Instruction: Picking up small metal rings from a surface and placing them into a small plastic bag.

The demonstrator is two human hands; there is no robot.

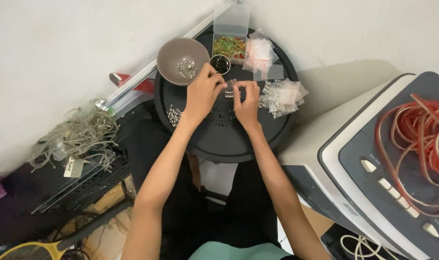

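Note:
Both my hands meet over a round black tray-like surface (219, 139). My left hand (203, 91) and my right hand (246, 98) pinch a small clear plastic bag (230, 85) between their fingertips. A short row of small metal pieces (228, 94) shows just under the bag. A brown bowl (182, 60) with small silver parts stands at the far left of the surface, close to my left hand. A pile of filled clear bags (282, 96) lies right of my right hand.
A clear box of coloured bits (229, 46) with its lid up, a small black cup (220, 63) and empty bags (259, 54) sit at the back. Loose silver parts (173, 115) lie at the left. A grey machine with coiled red wire (412, 130) stands right; tangled cord (79, 135) lies left.

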